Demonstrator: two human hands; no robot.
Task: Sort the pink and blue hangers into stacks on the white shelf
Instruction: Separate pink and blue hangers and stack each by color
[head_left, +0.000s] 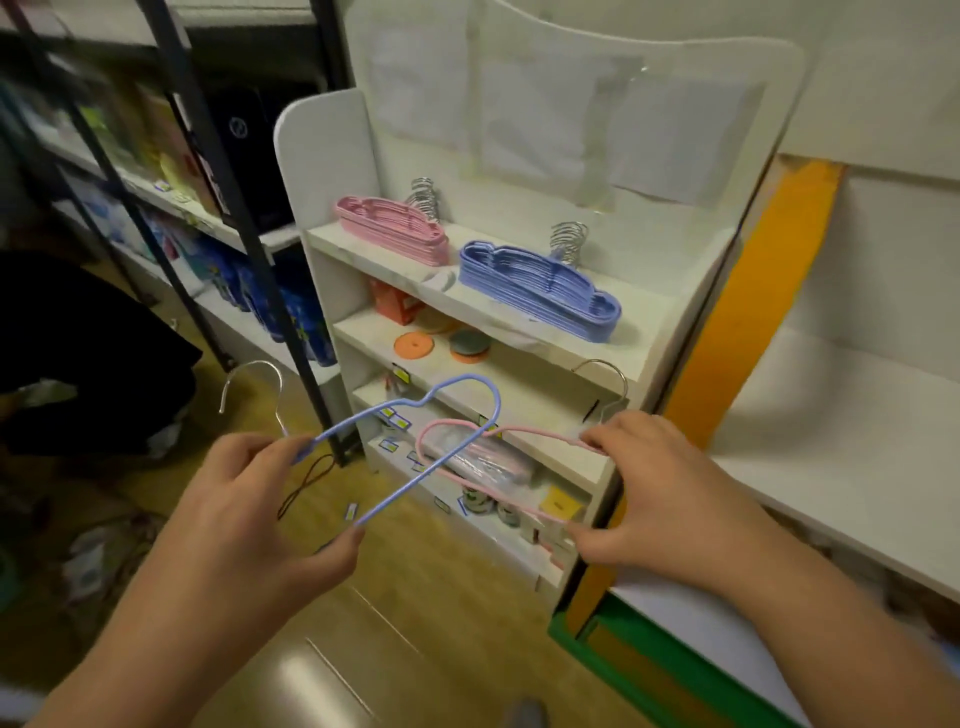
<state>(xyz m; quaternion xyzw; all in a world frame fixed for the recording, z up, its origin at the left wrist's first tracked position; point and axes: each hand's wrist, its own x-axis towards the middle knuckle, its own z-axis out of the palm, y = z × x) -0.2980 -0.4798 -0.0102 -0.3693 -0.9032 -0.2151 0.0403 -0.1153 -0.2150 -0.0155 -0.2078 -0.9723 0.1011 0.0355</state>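
My left hand (260, 499) holds a blue hanger (457, 387) by its base, metal hook pointing up left. A pink hanger (524, 431) is pinched in my right hand (649, 493), its hook near the shelf's front edge. The two hangers cross in front of the lower shelves. On the top board of the white shelf (519, 332) lie a stack of pink hangers (400, 228) at the left and a stack of blue hangers (540, 283) at the right, hooks toward the back.
Lower boards of the white shelf hold an orange box (395, 304), round discs (415, 345) and small packets. A black metal rack (208, 171) with packaged goods stands at the left. A larger white shelf unit (831, 415) is to the right. Litter lies on the wooden floor.
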